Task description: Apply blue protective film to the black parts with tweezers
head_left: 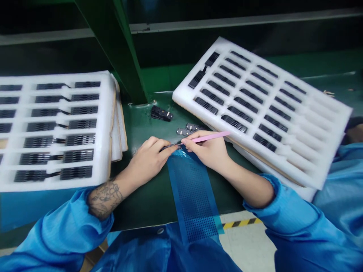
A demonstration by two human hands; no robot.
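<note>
My left hand [151, 155] is closed, its fingertips pinching a small flat black part [169, 146] at the middle of the green table. My right hand [208, 149] is closed around a slim pink pen-like tool [211, 136], whose thin dark tip meets the black part. Whether the tool is tweezers or a pick I cannot tell. Beneath the fingertips, a blue perforated sheet [195, 192] runs down toward my lap. Just beyond my right hand lie a few loose black parts [184, 132]. Farther back sits a small stack of black parts [161, 113].
White foam trays [106, 151] holding rows of black parts are stacked at the left. Another foam tray [317, 166], partly filled, lies tilted on a stack at the right. A green post [121, 49] rises behind the table [136, 124]. Someone's blue sleeve [343, 185] shows at the right edge.
</note>
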